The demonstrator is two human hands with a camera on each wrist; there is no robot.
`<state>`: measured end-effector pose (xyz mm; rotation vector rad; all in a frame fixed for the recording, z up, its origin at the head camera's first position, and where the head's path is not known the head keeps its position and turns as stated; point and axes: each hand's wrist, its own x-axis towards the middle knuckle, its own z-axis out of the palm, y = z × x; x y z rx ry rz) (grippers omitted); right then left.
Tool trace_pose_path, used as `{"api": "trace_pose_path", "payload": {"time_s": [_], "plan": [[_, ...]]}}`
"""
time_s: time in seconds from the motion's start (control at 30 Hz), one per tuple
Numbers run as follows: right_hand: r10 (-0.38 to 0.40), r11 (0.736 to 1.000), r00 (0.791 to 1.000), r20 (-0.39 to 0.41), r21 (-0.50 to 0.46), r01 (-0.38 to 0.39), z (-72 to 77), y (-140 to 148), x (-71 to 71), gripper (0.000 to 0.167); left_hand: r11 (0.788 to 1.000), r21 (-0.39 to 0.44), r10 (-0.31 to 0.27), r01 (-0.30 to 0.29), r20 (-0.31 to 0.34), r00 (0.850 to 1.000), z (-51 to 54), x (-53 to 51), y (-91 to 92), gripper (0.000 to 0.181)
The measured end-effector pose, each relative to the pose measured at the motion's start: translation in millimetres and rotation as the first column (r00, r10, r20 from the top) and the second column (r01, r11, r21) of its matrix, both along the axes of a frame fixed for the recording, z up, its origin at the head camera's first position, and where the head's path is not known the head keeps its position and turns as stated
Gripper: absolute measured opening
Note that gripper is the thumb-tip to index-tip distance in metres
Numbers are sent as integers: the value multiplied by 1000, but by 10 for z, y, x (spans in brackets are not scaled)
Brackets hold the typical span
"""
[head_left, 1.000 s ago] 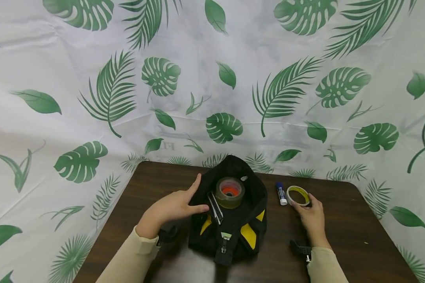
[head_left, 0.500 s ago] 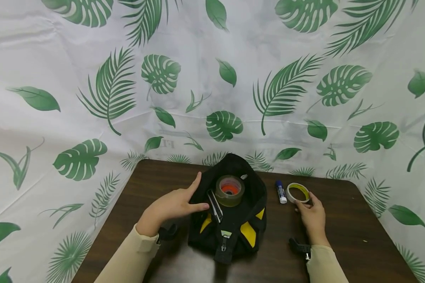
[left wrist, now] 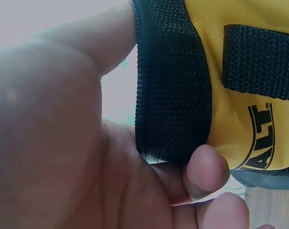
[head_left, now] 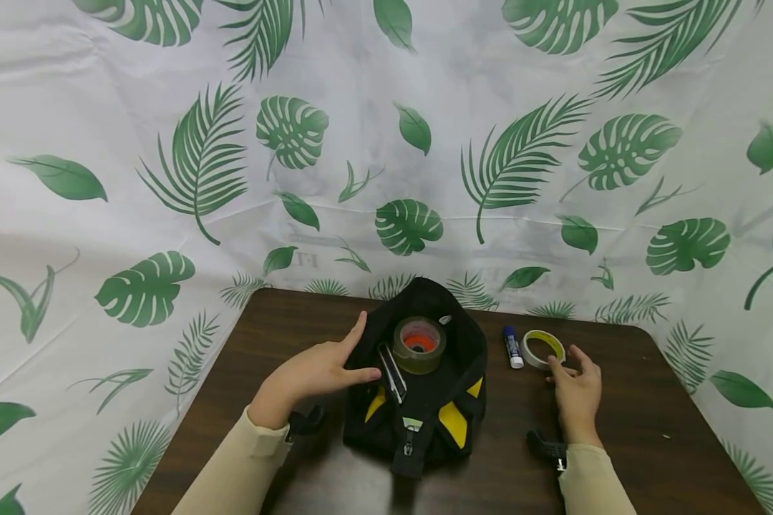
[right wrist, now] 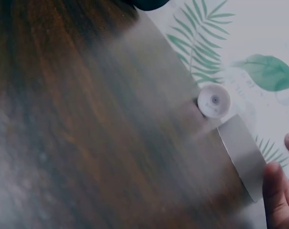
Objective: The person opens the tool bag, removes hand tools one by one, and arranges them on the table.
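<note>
One left hand [head_left: 309, 379] pinches the rim of a black-and-yellow bag [head_left: 426, 402]. In the bag: a box cutter [head_left: 394, 375], then clear tape [head_left: 417, 363]. On the table [head_left: 650, 422]: a glue stick [head_left: 512, 348], white tape [head_left: 532, 356] just beside it, then the right hand [head_left: 578, 393], fingers parted; contact unconfirmed.

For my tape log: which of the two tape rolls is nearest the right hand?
The white roll with yellow inside, on the table beside the blue-capped tube; the brownish roll sits in the black bag.
</note>
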<state>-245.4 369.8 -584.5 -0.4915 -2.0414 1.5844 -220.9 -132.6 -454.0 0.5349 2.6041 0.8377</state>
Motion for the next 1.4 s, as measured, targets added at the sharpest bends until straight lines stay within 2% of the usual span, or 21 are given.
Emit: {"api": "trace_pose_path", "payload": {"time_s": [0.23,0.5,0.7,1.0,1.1,1.23,1.4], "plan": [[-14,990,995,-95,-139,1,35,-41,-4,60,1000,-6,5,-5,1,1000,12,6,7,113],[-6,987,973,-230,-156,-30,80,-107,-12,53,1000,3,-6,6,6,1000,8,22,4,113],[51,988,957,-284,-123,-89,227,-250,3,51,1000,2,2,-2,10,1000,6,19,7,112],[200,977,927,-318,-8,-213,629,-646,153,50,1000,6,-5,5,12,1000,1,16,-12,114],[250,966,902,-352,30,-256,783,-778,210,51,1000,9,-3,3,14,1000,-7,11,-18,114],[306,946,859,-411,27,-324,995,-929,294,54,1000,17,-7,6,17,1000,-10,4,-18,113],[361,921,832,-421,22,-389,1257,-1099,429,57,1000,20,-14,14,21,1000,0,2,-18,113]]}}
